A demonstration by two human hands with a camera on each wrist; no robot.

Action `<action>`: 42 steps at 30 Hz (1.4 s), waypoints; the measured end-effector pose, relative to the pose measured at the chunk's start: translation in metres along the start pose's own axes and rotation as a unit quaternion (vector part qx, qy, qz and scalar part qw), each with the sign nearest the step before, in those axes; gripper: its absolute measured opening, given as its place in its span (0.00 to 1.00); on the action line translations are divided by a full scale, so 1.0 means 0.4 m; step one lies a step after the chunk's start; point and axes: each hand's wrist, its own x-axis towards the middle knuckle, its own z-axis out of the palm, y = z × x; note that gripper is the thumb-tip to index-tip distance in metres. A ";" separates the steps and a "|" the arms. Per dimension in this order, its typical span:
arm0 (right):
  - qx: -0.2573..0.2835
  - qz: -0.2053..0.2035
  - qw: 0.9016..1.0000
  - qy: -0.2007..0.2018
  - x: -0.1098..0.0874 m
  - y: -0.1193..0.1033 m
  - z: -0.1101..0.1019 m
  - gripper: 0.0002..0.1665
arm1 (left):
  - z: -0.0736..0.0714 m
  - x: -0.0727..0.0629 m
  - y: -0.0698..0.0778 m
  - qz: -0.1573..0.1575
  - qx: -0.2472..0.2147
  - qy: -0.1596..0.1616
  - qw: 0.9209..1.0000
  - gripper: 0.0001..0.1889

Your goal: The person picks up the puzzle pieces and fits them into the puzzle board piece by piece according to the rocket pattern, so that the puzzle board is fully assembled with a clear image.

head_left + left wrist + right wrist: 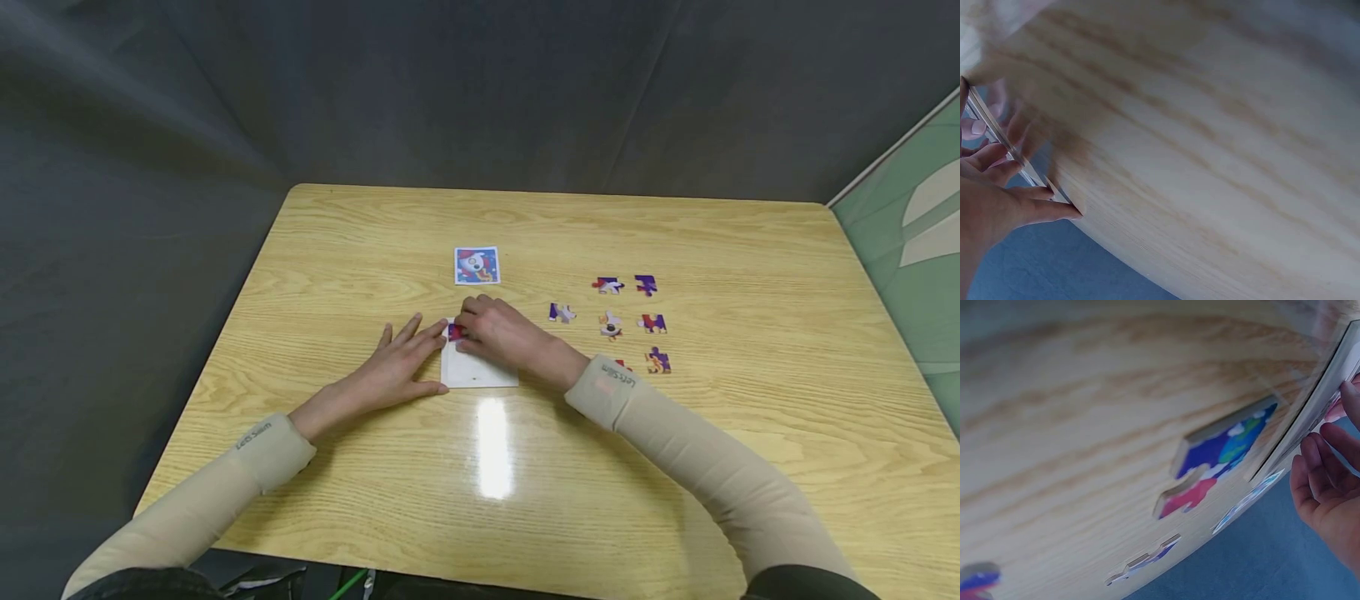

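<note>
A white square puzzle board (480,372) lies mid-table. In its far left corner sits a red and purple puzzle piece (454,332). My left hand (397,367) rests along the board's left edge, fingers extended and spread, the thumb near the front corner. In the left wrist view its fingertips (1075,214) touch the board's edge. Over the board's far side, my right hand (498,332) has curled fingers and seems to pinch a puzzle piece, mostly hidden under it. A bit of pink-red (1335,411) shows by those fingers in the right wrist view.
Several loose puzzle pieces lie to the right, among them a purple and white piece (561,313), a dog-nose piece (611,325) and a purple piece (646,285). One is partly hidden by the right forearm. A picture card (477,266) lies beyond the board.
</note>
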 end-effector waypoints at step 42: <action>0.020 0.099 0.993 0.056 -0.093 0.094 -0.080 0.22 | 0.003 0.004 0.001 0.000 0.006 -0.003 1.000 0.40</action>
